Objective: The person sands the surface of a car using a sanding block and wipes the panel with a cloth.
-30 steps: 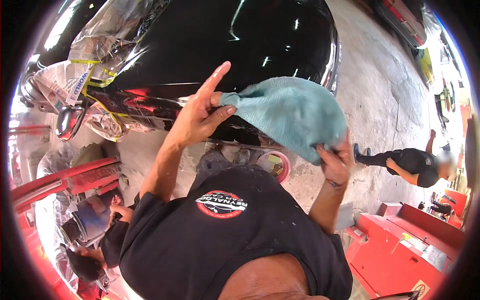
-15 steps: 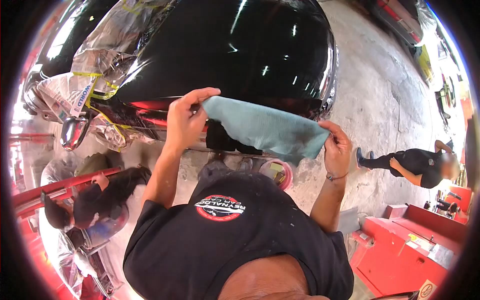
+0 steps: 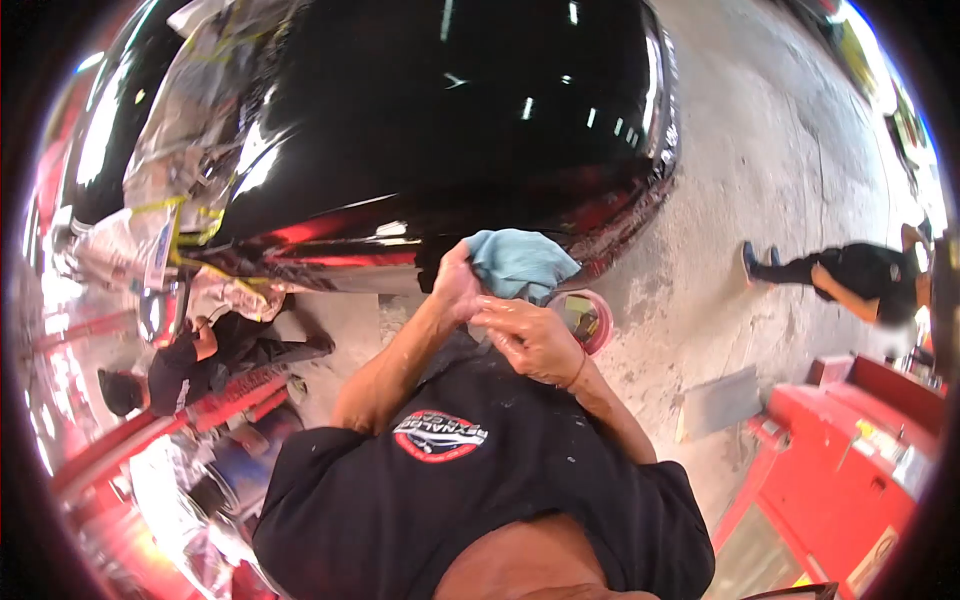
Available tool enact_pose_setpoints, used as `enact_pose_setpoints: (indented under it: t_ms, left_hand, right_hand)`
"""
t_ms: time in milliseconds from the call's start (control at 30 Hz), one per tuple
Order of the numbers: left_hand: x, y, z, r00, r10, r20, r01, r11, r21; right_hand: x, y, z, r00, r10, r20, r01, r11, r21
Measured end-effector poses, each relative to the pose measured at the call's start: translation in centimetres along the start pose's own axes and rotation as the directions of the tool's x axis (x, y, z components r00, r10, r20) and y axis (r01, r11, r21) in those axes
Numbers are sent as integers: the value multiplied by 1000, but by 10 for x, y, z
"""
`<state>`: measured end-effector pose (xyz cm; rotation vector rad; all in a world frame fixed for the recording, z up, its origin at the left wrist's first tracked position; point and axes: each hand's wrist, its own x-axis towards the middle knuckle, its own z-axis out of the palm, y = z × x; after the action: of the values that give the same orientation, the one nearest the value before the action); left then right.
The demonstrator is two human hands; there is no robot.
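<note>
My left hand point(image 3: 457, 288) grips a bunched light-blue cloth point(image 3: 522, 262) in front of the black car. My right hand point(image 3: 538, 342) is beside it, its bent fingers touching the base of my left hand; whether anything lies inside them is hidden. The cloth stands up from my left fingers, its folds drooping to the right. Beyond it spreads the glossy black car panel point(image 3: 420, 130), reflecting ceiling lights. A pink-rimmed bucket point(image 3: 603, 325) sits on the floor just past my right hand.
Plastic sheeting point(image 3: 185, 140) and yellow tape mask the car at left. Low at left, one person point(image 3: 185, 370) crouches by a red frame. Another person point(image 3: 860, 280) stands at right. A red cabinet point(image 3: 830, 480) and a grey flat panel point(image 3: 718, 402) are on the lower right.
The cloth, stretched between both hands earlier, is now bunched in my left hand. My right hand has let go of its end and come in left against my left hand.
</note>
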<state>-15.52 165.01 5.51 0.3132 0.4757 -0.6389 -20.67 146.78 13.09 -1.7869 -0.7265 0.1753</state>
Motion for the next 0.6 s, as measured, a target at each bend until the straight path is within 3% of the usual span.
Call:
enact_pose_setpoints:
  t_ms: [33,67,100,133,167,200,233,267,300,333,367,400,433,467,533,567,600]
  left_hand:
    - [-4,-4,13,1000,24,-19,-24,1000,20]
    - [-7,-4,26,994,61,-89,-63,998,-21]
    - [-5,-2,29,996,54,-77,-51,998,46]
    - [-5,-2,32,996,46,-73,-38,993,109]
    - [-6,-2,38,998,45,43,-60,897,439]
    - [2,-2,47,999,-28,22,-3,543,840]
    - [4,-4,65,987,-150,54,-21,215,976]
    - [4,-11,78,960,-276,51,-91,-134,987]
    - [15,-28,46,903,-341,260,-408,-497,766]
    - [10,-32,53,896,-371,244,-414,-502,759]
    - [3,-34,63,893,-343,292,-450,-647,616]
    - [-2,-32,76,877,-325,353,-463,-767,444]
    - [-6,-24,88,906,-255,337,-400,-777,486]
    - [-12,-9,99,901,-164,402,-370,-773,515]
    - [-17,31,98,863,33,504,-267,-818,510]
    - [-13,55,88,862,167,479,-130,-840,527]
    - [-6,83,68,820,266,507,-48,-851,523]
  right_hand:
    - [-14,6,-1,999,23,-29,-23,1000,-3]
    - [-28,13,-4,907,357,-222,-274,903,332]
    - [-36,23,-4,802,537,-261,-361,785,504]
    - [-44,34,-3,660,693,-289,-374,637,675]
    - [-43,49,1,518,825,-225,-184,364,913]
    - [-40,59,4,402,910,-104,91,74,993]
    - [-33,58,3,451,893,2,171,-89,981]
    - [-45,81,19,665,747,-18,348,-288,892]
    - [-44,94,26,675,737,-25,356,-296,886]
    - [-35,98,26,686,727,-29,363,-307,880]
    - [-30,99,22,677,735,-46,394,-309,865]
    - [-16,85,2,599,795,-98,461,-242,854]
    - [-5,83,-12,516,844,-146,516,-170,839]
    - [-6,95,-21,673,673,-309,550,-176,816]
    - [2,126,-29,461,741,-488,413,308,857]
    - [17,146,-18,461,739,-492,428,301,852]
    - [42,171,4,456,585,-671,28,744,668]
